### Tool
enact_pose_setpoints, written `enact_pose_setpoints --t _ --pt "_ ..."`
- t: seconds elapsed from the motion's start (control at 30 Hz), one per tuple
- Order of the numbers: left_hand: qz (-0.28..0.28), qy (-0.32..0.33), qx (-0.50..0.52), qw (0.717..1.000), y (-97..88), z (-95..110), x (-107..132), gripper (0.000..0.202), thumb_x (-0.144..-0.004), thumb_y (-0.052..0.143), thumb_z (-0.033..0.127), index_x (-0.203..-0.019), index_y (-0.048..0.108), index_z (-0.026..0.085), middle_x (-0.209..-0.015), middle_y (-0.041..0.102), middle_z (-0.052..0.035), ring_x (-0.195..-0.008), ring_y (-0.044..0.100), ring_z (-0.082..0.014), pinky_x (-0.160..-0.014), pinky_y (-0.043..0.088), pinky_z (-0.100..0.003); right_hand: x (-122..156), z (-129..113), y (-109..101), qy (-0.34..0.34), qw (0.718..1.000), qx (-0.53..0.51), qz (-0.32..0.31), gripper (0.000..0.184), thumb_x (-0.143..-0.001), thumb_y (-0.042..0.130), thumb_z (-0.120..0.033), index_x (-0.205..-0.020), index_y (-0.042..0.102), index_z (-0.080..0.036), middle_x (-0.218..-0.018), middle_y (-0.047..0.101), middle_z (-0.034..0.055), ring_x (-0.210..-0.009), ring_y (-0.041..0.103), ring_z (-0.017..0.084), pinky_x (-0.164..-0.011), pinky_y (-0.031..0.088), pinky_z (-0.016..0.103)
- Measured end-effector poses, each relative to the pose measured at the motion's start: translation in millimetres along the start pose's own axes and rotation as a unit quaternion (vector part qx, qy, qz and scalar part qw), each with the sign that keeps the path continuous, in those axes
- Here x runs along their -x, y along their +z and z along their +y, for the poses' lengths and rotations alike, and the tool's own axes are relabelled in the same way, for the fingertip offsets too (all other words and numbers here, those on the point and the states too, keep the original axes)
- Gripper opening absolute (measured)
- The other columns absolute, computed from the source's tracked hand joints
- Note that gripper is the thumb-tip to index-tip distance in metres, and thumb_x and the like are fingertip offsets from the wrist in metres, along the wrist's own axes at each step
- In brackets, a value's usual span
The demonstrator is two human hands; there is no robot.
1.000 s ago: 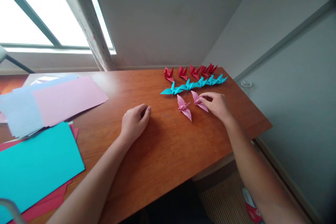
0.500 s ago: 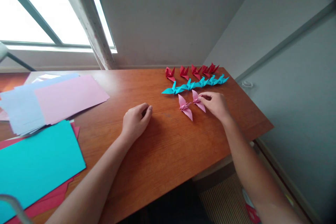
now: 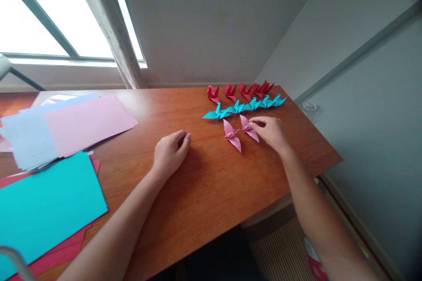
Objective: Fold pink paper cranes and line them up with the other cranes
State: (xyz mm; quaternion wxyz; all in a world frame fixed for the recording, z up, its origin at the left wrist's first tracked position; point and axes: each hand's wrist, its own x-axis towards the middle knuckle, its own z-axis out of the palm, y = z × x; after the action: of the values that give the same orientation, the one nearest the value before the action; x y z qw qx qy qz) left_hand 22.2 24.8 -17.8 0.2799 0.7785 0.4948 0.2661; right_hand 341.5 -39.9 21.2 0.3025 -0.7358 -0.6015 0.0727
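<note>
My right hand (image 3: 269,131) pinches the edge of a pink paper crane (image 3: 248,128) that rests on the wooden table. Just left of it lies another pink paper crane (image 3: 232,136), its wings spread and untouched. My left hand (image 3: 172,151) rests on the table as a loose fist, with nothing visible in it. Behind the pink pair runs a row of several turquoise paper cranes (image 3: 238,107). Farther back stands a row of several red paper cranes (image 3: 245,91), close to the wall.
Pink and pale blue paper sheets (image 3: 89,125) lie at the table's left. Nearer me, turquoise sheets (image 3: 56,206) overlap red sheets (image 3: 62,252). The wooden table (image 3: 204,202) ends at a right edge beside the wall. A curtain (image 3: 108,22) hangs by the window.
The pink crane in my right hand has turned or shifted very slightly. My left hand stays where it was, and the view has barely moved.
</note>
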Motion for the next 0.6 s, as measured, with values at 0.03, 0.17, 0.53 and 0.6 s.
enact_pose_setpoints --t 0.03,0.17,0.53,0.6 --pt "0.0 0.0 0.0 1.0 0.0 -0.2 -0.1 0.036 -0.095 0.043 0.041 -0.064 0.041 0.022 -0.058 0.044 0.0026 -0.056 0.039 -0.0137 -0.06 0.024 -0.029 -0.2 0.1 -0.4 0.0 1.0 -0.001 -0.001 0.018 -0.085 0.067 -0.03 -0.09 0.083 -0.024 -0.094 0.082 0.0051 -0.083 0.076 0.025 -0.074 0.057 0.034" --pt "-0.001 0.0 0.0 1.0 0.4 -1.0 -0.3 0.036 -0.095 0.043 0.041 -0.064 0.041 0.022 -0.058 0.045 0.0024 -0.057 0.039 -0.0138 -0.06 0.025 -0.029 -0.7 0.1 -2.5 -0.002 1.0 -0.006 -0.007 0.019 -0.086 0.065 -0.028 -0.091 0.083 -0.023 -0.093 0.082 0.0044 -0.083 0.077 0.024 -0.075 0.056 0.034" --pt "0.001 0.002 0.003 1.0 0.9 -1.4 -0.1 0.036 -0.095 0.043 0.041 -0.064 0.041 0.023 -0.058 0.044 0.0024 -0.057 0.039 -0.0141 -0.06 0.024 -0.029 -1.0 0.1 -4.0 0.007 1.0 -0.005 -0.004 0.019 -0.086 0.066 -0.031 -0.091 0.082 -0.023 -0.096 0.082 0.0057 -0.085 0.077 0.026 -0.079 0.058 0.037" --pt "0.002 0.002 0.004 1.0 1.3 -1.9 -0.2 0.036 -0.094 0.044 0.041 -0.064 0.04 0.023 -0.058 0.043 0.0025 -0.056 0.039 -0.014 -0.06 0.023 -0.03 -0.7 -0.2 -4.4 0.006 1.0 -0.008 -0.001 0.019 -0.086 0.066 -0.031 -0.091 0.082 -0.023 -0.096 0.082 0.0057 -0.085 0.077 0.026 -0.079 0.058 0.037"
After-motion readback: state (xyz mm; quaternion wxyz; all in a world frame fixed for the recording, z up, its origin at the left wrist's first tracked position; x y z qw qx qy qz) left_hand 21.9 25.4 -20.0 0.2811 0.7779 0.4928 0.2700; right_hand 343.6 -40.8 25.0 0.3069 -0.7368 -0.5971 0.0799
